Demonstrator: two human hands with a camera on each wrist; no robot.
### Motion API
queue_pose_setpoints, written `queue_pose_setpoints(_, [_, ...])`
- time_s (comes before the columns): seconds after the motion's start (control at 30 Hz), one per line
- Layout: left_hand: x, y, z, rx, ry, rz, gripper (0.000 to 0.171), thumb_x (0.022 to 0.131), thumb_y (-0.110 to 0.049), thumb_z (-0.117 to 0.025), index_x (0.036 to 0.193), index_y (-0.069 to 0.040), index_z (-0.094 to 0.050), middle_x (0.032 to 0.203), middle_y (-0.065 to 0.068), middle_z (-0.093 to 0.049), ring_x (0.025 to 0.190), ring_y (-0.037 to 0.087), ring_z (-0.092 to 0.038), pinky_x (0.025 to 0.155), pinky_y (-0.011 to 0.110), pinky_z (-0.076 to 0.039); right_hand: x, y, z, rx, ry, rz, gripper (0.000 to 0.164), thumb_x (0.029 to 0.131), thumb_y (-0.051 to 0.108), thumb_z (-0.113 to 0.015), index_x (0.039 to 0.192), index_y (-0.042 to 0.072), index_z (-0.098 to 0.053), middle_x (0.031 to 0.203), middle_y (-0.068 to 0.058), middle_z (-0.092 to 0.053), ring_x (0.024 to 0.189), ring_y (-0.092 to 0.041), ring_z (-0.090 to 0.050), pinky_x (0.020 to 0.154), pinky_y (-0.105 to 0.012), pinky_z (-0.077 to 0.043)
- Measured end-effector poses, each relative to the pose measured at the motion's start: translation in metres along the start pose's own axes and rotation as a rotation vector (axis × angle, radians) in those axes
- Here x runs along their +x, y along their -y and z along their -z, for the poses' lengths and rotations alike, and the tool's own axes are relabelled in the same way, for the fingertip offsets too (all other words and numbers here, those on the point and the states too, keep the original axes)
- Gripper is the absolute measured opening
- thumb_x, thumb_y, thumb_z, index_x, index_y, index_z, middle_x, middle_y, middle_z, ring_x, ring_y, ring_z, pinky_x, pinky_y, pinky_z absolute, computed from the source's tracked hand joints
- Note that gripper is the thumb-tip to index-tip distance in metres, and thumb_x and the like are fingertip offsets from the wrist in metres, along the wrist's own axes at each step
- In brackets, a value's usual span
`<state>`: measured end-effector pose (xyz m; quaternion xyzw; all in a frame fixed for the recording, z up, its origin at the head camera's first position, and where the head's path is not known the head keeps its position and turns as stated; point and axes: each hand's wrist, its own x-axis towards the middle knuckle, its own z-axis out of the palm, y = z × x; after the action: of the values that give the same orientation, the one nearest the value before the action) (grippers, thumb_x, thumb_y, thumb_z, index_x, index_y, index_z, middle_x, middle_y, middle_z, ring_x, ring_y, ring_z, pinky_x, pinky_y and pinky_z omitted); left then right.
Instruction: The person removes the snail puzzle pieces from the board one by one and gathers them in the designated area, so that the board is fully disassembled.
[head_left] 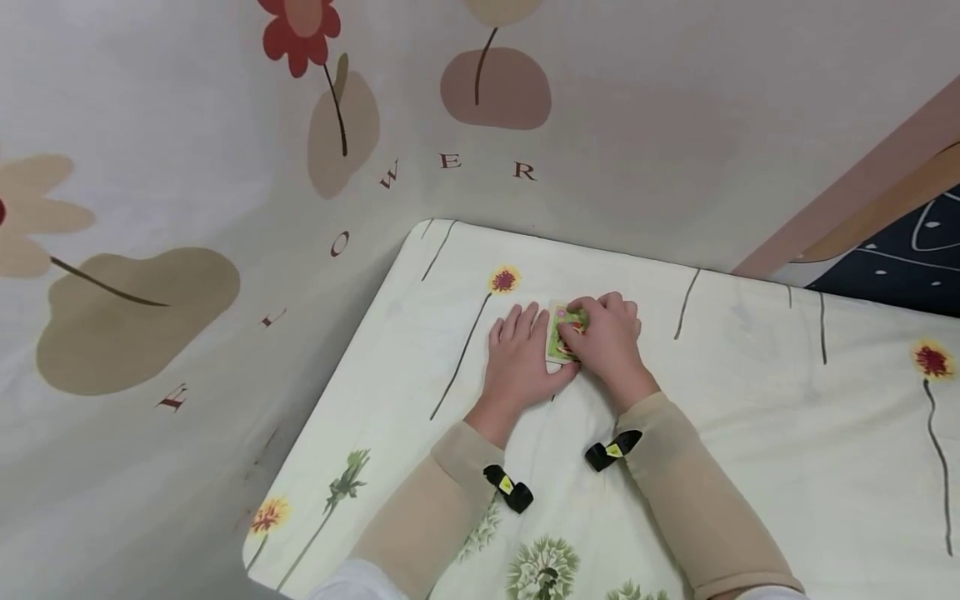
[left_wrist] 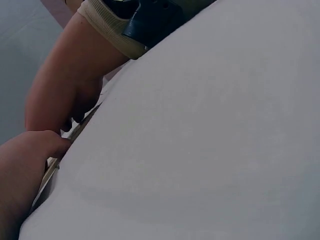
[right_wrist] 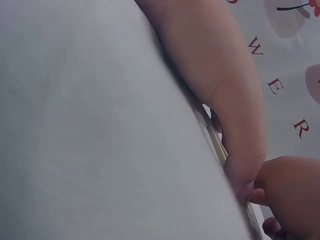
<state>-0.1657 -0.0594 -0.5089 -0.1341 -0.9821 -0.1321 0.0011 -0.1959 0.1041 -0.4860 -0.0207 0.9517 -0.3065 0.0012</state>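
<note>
A small, thin board (head_left: pixel 555 352) with a green border and a red and yellow picture lies on the flower-print cloth. Its edge (right_wrist: pixel 218 145) looks wooden in the right wrist view. My left hand (head_left: pixel 519 367) lies flat to its left, fingers straight and spread, with the thumb along the near edge. Over the board's right part my right hand (head_left: pixel 611 337) is bent, thumb and index finger pinching a small green piece (head_left: pixel 581 317) on the picture. The hand hides most of that piece. In the left wrist view my left hand (left_wrist: pixel 22 170) and right hand (left_wrist: pixel 62 87) meet at the board.
The cloth-covered surface (head_left: pixel 750 375) extends to the right and toward me. Behind and to the left rise pale walls (head_left: pixel 637 150) printed with flowers and letters. A dark patterned panel (head_left: pixel 900 250) shows at the far right. Each sleeve cuff carries a black wrist camera (head_left: pixel 517 496).
</note>
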Motion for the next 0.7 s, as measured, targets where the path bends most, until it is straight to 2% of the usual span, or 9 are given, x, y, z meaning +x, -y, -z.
queue_pose_setpoints(0.17, [-0.0006, -0.0009, -0.0005, -0.004, 0.001, 0.001, 0.095, 0.093, -0.074, -0.057, 0.166, -0.016, -0.038, 0.172, 0.007, -0.031, 0.161, 0.030, -0.019, 0.126, 0.054, -0.017, 0.0017, -0.0032, -0.0010, -0.001, 0.026, 0.000, 0.041, 0.098, 0.037, -0.073, 0.130, 0.011, -0.069, 0.122, -0.018, -0.061, 0.115, -0.043, -0.046, 0.096, -0.063, -0.034])
queue_pose_setpoints(0.37, [-0.0004, -0.0005, -0.0021, 0.009, 0.001, 0.001, 0.096, 0.093, -0.076, -0.056, 0.166, -0.016, -0.037, 0.172, 0.006, -0.031, 0.161, 0.030, -0.019, 0.126, 0.054, -0.017, 0.0024, -0.0025, -0.0012, 0.008, 0.035, -0.019, 0.041, 0.097, 0.037, -0.074, 0.129, 0.012, -0.069, 0.121, -0.016, -0.061, 0.114, -0.042, -0.046, 0.095, -0.062, -0.034])
queue_pose_setpoints(0.7, [0.0009, -0.0003, -0.0027, 0.019, 0.004, 0.001, 0.096, 0.093, -0.075, -0.057, 0.166, -0.015, -0.038, 0.172, 0.007, -0.031, 0.160, 0.030, -0.019, 0.126, 0.054, -0.016, 0.0015, -0.0033, -0.0032, 0.060, -0.003, -0.008, 0.041, 0.095, 0.033, -0.077, 0.128, 0.011, -0.066, 0.123, -0.015, -0.060, 0.116, -0.041, -0.045, 0.095, -0.062, -0.033])
